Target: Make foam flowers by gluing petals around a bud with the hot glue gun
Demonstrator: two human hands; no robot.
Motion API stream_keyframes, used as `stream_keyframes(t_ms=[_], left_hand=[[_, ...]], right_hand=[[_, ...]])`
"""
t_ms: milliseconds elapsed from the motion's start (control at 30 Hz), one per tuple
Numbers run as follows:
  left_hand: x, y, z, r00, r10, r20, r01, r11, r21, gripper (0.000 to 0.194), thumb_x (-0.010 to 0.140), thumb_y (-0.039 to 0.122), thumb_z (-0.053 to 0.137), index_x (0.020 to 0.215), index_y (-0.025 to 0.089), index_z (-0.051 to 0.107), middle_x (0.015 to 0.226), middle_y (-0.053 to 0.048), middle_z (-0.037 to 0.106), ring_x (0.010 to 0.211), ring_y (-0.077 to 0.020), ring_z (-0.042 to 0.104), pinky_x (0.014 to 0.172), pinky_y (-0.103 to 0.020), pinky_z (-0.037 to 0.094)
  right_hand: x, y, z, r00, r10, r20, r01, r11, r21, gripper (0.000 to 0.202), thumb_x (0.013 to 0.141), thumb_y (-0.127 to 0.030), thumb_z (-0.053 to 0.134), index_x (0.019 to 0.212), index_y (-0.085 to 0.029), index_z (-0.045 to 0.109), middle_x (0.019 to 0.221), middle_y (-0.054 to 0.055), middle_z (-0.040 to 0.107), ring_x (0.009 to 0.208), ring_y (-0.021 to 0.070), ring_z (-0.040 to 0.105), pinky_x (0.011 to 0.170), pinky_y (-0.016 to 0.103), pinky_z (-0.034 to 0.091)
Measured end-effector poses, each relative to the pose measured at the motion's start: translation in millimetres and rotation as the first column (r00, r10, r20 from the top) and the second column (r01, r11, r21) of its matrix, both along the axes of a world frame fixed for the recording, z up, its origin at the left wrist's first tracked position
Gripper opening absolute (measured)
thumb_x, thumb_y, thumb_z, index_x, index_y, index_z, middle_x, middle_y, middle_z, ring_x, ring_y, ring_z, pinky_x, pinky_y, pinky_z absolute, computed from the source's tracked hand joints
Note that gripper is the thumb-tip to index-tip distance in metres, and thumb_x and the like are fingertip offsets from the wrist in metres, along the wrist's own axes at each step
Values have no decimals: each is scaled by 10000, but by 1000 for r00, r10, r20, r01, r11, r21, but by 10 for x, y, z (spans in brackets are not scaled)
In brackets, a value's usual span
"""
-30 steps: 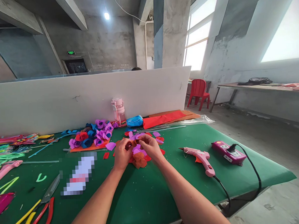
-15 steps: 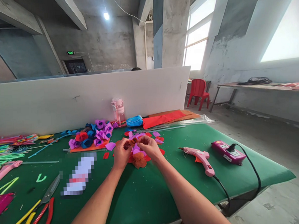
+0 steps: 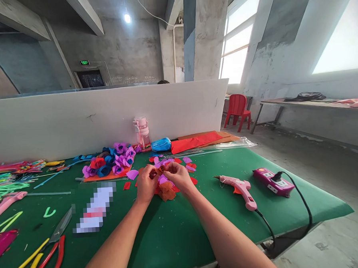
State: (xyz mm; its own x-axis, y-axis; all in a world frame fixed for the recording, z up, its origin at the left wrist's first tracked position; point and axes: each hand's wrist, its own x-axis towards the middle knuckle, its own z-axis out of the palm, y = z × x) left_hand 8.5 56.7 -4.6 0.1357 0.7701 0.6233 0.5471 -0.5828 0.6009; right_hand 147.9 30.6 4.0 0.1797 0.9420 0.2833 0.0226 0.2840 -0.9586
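Note:
Both hands meet over the middle of the green table, pinching a small brown rolled paper flower (image 3: 161,169) between them. My left hand (image 3: 147,183) grips its left side with closed fingers. Fingertips of my right hand (image 3: 178,175) close on its right side. Beneath the hands lie loose paper petals: an orange-brown petal piece (image 3: 167,192), a purple petal (image 3: 132,175) and several red ones. Left of them, finished purple, blue and red paper flowers (image 3: 110,159) are heaped on an orange sheet. A pink glue gun (image 3: 238,189) rests to the right, touched by neither hand.
A purple power strip (image 3: 273,182) with a black cable sits at the right. Scissors (image 3: 59,228), pliers with red handles (image 3: 55,260) and pipe cleaners (image 3: 7,183) lie at the left. Along the white board (image 3: 106,114) stand a pink bottle (image 3: 142,132) and a blue packet (image 3: 160,145).
Hardly anything differs. The fingers have shifted slightly around the brown paper flower, and both hands stay in the same place.

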Motion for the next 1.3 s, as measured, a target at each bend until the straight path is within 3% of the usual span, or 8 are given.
stream_keyframes(t_ms=[400, 733, 900, 1133, 1300], left_hand=[[32, -35, 38, 999, -49, 5, 49, 999, 13, 133, 795, 265, 550, 682, 210, 508, 677, 16, 555, 602, -123, 496, 584, -218, 391], [41, -48, 43, 998, -67, 18, 67, 998, 7, 109, 790, 212, 556, 686, 212, 521, 684, 17, 587, 611, -124, 519, 588, -217, 397], [48, -62, 74, 998, -70, 4, 70, 997, 18, 102, 786, 199, 548, 686, 214, 539, 686, 11, 602, 611, -130, 526, 600, -227, 405], [47, -59, 74, 996, -93, -12, 93, 995, 43, 105, 765, 134, 536, 689, 205, 544, 686, 9, 601, 646, -132, 528, 635, -226, 410], [33, -35, 39, 998, -61, -28, 62, 996, 61, 122, 731, 83, 517, 707, 200, 541, 683, 13, 577, 650, -132, 518, 626, -222, 403]], right_hand=[[4, -28, 39, 1000, 3, -21, -4, 999, -53, 46, 623, -237, 553, 650, -201, 545, 612, -26, 542, 571, 124, 476, 539, 248, 387], [3, -16, 38, 998, -17, -58, 13, 998, -57, 56, 632, -246, 564, 659, -197, 566, 614, -22, 572, 566, 127, 502, 539, 256, 400], [20, -3, 17, 992, 43, -116, -46, 999, -22, 117, 624, -216, 585, 736, -189, 603, 698, 4, 639, 618, 138, 563, 580, 264, 441], [71, 38, -15, 998, -15, 58, 10, 997, 79, 130, 709, -288, 570, 777, -188, 619, 716, 17, 646, 642, 148, 581, 588, 266, 459], [90, 32, -11, 994, 1, 112, -15, 992, 126, 175, 725, -278, 571, 861, -186, 632, 774, 27, 659, 696, 158, 610, 659, 282, 489]])
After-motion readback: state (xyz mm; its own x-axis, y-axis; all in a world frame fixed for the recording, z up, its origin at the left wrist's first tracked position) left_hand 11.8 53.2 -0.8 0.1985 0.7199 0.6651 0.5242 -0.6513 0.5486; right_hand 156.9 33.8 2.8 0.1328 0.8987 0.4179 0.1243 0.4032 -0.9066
